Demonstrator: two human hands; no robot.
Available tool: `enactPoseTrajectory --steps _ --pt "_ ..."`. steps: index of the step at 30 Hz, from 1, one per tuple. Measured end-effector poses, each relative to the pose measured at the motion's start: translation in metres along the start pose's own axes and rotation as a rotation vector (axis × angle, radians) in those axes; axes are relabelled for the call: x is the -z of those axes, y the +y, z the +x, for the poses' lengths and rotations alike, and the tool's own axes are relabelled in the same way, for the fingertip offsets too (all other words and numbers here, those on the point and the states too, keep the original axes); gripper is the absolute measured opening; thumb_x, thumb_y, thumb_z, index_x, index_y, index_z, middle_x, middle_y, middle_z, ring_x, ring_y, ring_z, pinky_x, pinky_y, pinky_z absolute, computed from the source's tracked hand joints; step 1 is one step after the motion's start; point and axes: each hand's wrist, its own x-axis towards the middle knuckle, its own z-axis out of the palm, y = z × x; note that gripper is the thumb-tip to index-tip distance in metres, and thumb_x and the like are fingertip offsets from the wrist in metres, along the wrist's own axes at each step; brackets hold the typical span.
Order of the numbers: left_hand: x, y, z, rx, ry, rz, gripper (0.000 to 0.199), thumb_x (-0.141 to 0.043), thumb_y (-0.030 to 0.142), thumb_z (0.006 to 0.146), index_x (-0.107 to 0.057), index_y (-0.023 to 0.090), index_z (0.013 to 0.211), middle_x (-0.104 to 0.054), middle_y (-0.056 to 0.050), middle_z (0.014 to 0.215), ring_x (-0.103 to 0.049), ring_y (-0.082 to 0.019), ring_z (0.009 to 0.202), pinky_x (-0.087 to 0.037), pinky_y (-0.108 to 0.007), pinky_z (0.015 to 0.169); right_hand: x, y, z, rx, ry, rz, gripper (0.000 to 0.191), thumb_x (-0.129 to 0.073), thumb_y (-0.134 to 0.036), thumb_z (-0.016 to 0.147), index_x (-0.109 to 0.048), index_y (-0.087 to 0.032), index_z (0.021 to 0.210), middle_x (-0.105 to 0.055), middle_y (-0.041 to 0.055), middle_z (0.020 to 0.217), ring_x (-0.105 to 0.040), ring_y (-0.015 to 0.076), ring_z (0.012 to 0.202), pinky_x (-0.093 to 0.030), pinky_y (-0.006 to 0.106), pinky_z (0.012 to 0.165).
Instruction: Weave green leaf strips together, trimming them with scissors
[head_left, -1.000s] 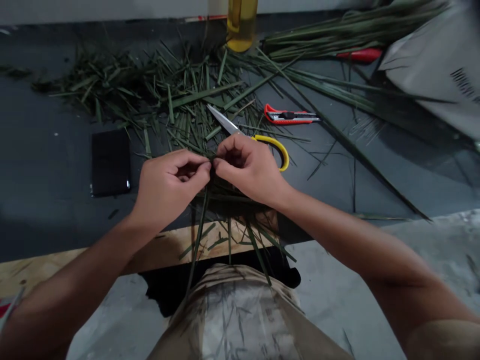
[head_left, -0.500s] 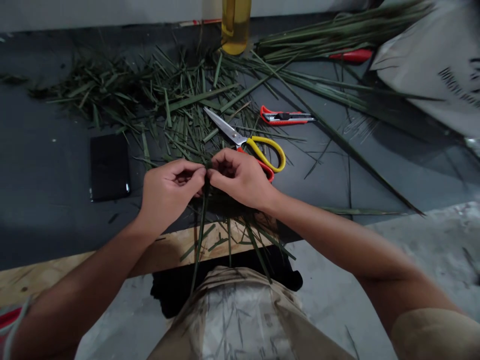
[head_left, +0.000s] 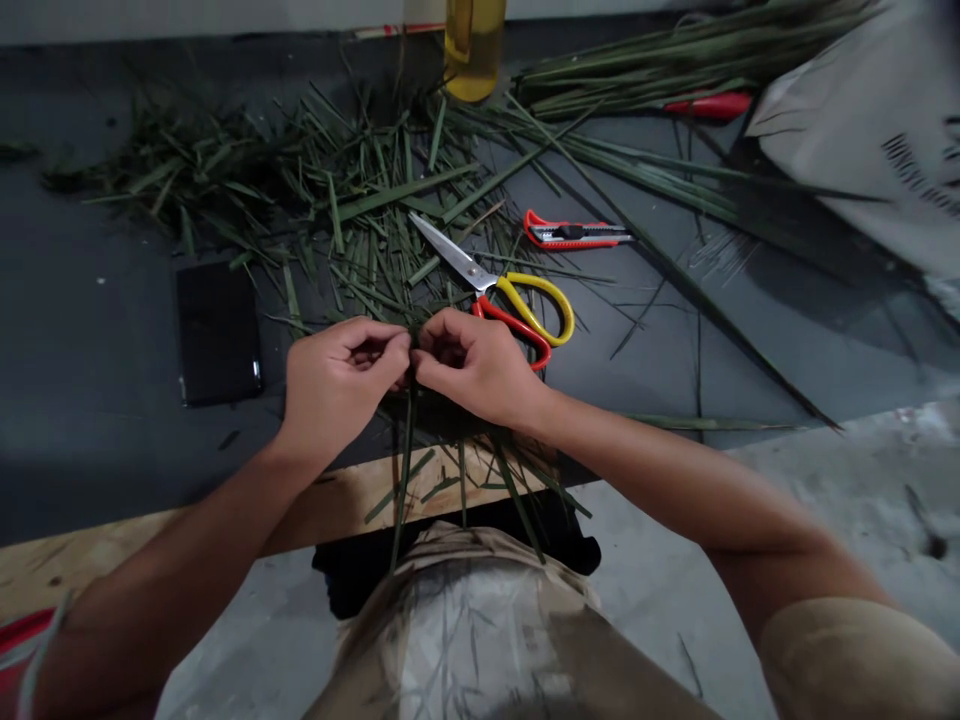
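My left hand and my right hand meet close above the table's near edge, each with thumb and forefinger pinched. Between the fingertips is a piece of green leaf strip; a long strip hangs down from there past the wooden edge. The exact fold at the fingertips is too small and dark to make out. Just beyond my right hand lie scissors with one yellow and one red handle, blades pointing away to the left. Cut leaf pieces are strewn behind both hands.
A black phone lies at left. An orange box cutter rests beyond the scissors. Further back are a bottle of yellow liquid, a bundle of long leaves, a red-handled object and a pale printed bag.
The right hand has shifted very slightly down and left against the scissors, showing more of the red handle. Both hands keep their pinch; the camera view has moved a little.
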Motion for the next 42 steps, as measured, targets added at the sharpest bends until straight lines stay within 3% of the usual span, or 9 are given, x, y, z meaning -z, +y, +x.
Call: enactPoseTrajectory --steps 4,14,22,30,36,42 --pt "0.000 -0.003 -0.001 -0.056 0.003 0.060 0.011 -0.071 0.028 0.082 -0.079 0.021 0.083 -0.073 0.001 0.069 -0.063 -0.012 0.057 -0.051 -0.022 0.055 -0.001 -0.001 -0.002 -0.021 -0.001 -0.019 0.013 -0.064 -0.029 0.082 -0.055 -0.020 0.079 -0.052 -0.0061 0.067 -0.044 0.0091 0.063 -0.037 0.025 0.061" --pt "0.001 -0.005 0.003 -0.034 -0.005 0.021 0.010 -0.069 0.026 0.084 -0.077 0.021 0.082 -0.073 0.002 0.071 -0.065 -0.012 0.058 -0.053 -0.023 0.057 -0.005 0.006 0.002 0.135 0.053 -0.138 0.012 -0.059 -0.029 0.088 -0.055 -0.020 0.081 -0.057 -0.0044 0.068 -0.046 0.0085 0.060 -0.038 0.024 0.060" --pt "-0.001 -0.008 0.004 -0.057 0.026 0.058 0.008 -0.071 0.025 0.084 -0.078 0.022 0.084 -0.075 0.001 0.075 -0.068 -0.013 0.064 -0.054 -0.023 0.061 -0.004 0.005 0.000 0.133 0.043 -0.148 0.012 -0.061 -0.029 0.088 -0.056 -0.020 0.082 -0.057 -0.0046 0.067 -0.047 0.0087 0.060 -0.038 0.024 0.059" --pt "0.000 0.005 0.006 0.089 -0.082 -0.149 0.010 -0.073 0.027 0.076 -0.075 0.019 0.070 -0.068 0.001 0.055 -0.064 -0.013 0.047 -0.053 -0.021 0.047 -0.002 0.012 0.000 0.235 0.122 -0.159 0.007 -0.060 -0.024 0.088 -0.058 -0.019 0.084 -0.058 -0.0051 0.069 -0.046 0.0074 0.057 -0.038 0.022 0.056" --pt "-0.004 0.011 0.006 0.164 -0.030 -0.211 0.005 -0.071 0.022 0.067 -0.072 0.021 0.062 -0.066 0.003 0.050 -0.061 -0.012 0.042 -0.050 -0.019 0.042 -0.003 0.015 -0.001 0.376 0.170 -0.284 0.006 -0.058 -0.022 0.089 -0.060 -0.019 0.084 -0.064 -0.0029 0.071 -0.053 0.0083 0.061 -0.044 0.022 0.061" --pt "-0.004 0.011 0.005 0.164 -0.025 -0.234 0.003 -0.071 0.021 0.066 -0.071 0.021 0.063 -0.065 0.003 0.050 -0.060 -0.011 0.041 -0.049 -0.019 0.041 -0.002 0.015 -0.002 0.424 0.151 -0.347 0.011 -0.055 -0.025 0.093 -0.061 -0.019 0.086 -0.067 0.0001 0.075 -0.056 0.0103 0.066 -0.049 0.024 0.065"
